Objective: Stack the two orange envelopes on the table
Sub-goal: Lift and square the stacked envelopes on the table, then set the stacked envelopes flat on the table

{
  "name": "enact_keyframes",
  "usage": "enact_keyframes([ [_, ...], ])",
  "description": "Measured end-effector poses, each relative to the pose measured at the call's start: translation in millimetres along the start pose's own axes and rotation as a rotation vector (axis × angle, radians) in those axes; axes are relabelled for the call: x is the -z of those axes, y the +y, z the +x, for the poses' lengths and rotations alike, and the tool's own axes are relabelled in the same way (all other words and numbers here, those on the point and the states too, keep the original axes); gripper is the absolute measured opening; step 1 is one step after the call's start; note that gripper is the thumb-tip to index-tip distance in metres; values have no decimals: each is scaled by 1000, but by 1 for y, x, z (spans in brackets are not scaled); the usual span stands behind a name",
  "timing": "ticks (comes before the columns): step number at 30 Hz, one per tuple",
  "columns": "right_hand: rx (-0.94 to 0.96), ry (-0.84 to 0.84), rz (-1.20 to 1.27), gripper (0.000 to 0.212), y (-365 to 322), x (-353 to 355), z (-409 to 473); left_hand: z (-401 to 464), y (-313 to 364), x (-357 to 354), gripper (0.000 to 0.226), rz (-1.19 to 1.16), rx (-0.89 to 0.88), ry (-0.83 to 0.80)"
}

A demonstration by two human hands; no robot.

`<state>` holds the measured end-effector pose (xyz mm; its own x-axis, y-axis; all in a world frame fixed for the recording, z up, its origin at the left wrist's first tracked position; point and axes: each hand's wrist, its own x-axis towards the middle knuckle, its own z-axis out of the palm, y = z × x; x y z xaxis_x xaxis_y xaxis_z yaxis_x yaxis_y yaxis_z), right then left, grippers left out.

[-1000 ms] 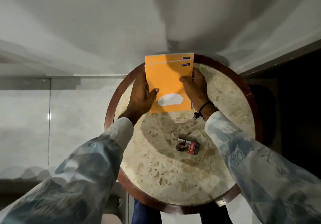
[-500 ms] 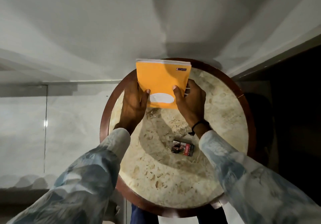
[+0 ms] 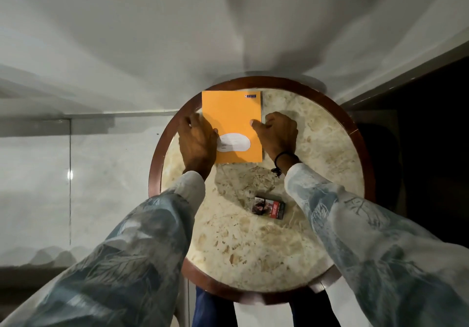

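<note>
Setting: a round bench (image 3: 253, 245) with a mottled beige stone top and a dark red-brown wooden rim, placed against pale wall panels; a dark opening lies to the right.

Task status: the flat orange paper envelopes (image 3: 234, 118) lie on the far part of the bench top, slightly left of centre, with the far left corner reaching over the rim. Only one orange face shows, bearing a white oval label near its near edge and a small printed mark at the far right corner. No second sheet shows apart from it, so the stack is judged formed and squared, one envelope directly on the other. What appears left is release only.

Hands: the left hand (image 3: 196, 141) lies palm down over the stack's left edge, fingers spread flat, thumb touching the label area. The right hand (image 3: 278, 134) sits just beside the right edge, fingers curled, thumb tip pressing the orange face. Neither grip encloses anything; both press or steady rather than hold.

Other item: a small dark printed rectangular box (image 3: 269, 208) lies nearer the person, well apart from the stack.
</note>
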<state>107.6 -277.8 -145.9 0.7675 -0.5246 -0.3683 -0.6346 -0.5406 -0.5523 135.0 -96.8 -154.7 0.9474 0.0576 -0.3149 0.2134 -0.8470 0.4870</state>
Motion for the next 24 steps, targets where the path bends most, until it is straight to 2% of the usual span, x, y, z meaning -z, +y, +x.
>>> enact_keyframes([
  [3,136,13,-29,29,30,18,-45,-18,12,-2,54,173,-253,128],
  [6,332,-150,-311,46,70,32,-104,-23,28,-15,61,274,-452,-19],
  [9,432,-337,-539,64,103,32,-139,-18,34,-34,67,337,-475,-110],
  [12,474,-384,-557,56,116,28,-146,-13,31,-50,69,367,-446,-137],
  [14,378,-302,-416,46,117,31,-136,-11,27,-59,70,389,-435,-122],
  [17,60,-114,-167,40,109,40,-103,-9,22,-68,70,402,-432,-69],
  [19,-66,-10,-69,41,98,41,-71,-7,19,-72,70,414,-433,-38],
  [24,-93,105,-16,48,60,27,5,-6,13,-79,70,430,-436,-5],
])
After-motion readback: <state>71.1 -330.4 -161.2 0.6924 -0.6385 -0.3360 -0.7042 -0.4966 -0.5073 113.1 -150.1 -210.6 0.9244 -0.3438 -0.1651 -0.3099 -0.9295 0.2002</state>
